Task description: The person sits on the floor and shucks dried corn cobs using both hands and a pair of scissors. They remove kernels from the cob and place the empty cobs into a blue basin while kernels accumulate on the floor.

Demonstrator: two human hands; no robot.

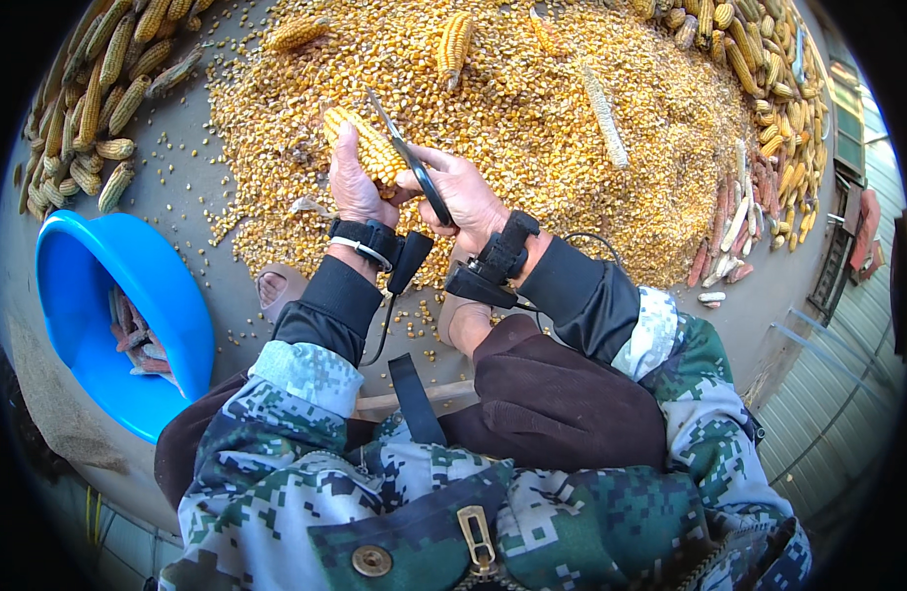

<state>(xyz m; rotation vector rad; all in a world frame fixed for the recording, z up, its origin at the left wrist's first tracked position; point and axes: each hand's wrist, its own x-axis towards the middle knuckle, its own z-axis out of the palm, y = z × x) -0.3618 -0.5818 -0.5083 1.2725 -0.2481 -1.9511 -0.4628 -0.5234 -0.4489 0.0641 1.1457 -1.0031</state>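
My left hand (pixel 357 181) holds a yellow ear of corn (pixel 364 148), its thumb lying along the kernels. Scissors with dark handles (pixel 424 181) are in my right hand (pixel 461 192), their blades pointing up and to the left along the ear's right side. The fingers of my right hand meet the lower end of the ear. Under both hands spreads a wide heap of loose corn kernels (pixel 512 133). Part of a dry husk (pixel 313 207) lies just left of my left wrist.
A blue plastic basin (pixel 139 251) with bare cobs stands at the left. Piles of corn ears (pixel 91 111) lie at upper left and upper right (pixel 771 66). Bare cobs (pixel 727 214) lie at the right. A whitish cob (pixel 605 118) and several ears rest on the kernels.
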